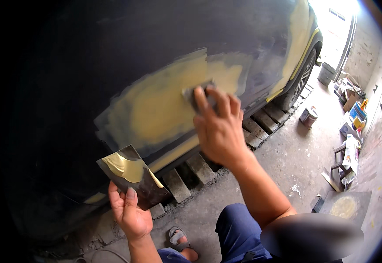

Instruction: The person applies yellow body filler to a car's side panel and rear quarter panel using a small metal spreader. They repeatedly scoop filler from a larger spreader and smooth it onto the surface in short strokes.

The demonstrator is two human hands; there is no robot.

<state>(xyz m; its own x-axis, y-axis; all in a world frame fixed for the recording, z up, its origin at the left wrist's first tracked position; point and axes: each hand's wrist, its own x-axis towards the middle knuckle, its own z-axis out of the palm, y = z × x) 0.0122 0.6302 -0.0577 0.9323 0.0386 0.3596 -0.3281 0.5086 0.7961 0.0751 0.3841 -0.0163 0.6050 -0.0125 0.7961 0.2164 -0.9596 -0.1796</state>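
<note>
A dark car side panel [68, 79] fills the upper left, with a broad patch of pale yellow filler [149, 114] on it. My right hand [217, 131] grips a small flat spreader [191, 98], blurred and mostly behind my fingers, against the patch's right part. Low on the left, my left hand [129, 210] holds a dark rectangular board [147, 197] bearing creamy yellow paste [123, 166] across its upper part, tilted in front of the car's lower edge.
The car's wheel [302, 76] stands over a slatted drain [199, 168]. On the concrete floor [287, 166] are a can [308, 117], a grey bucket [326, 74], assorted clutter [357, 114], a small stool [344, 162] and a paste-smeared board [344, 206] along the right wall.
</note>
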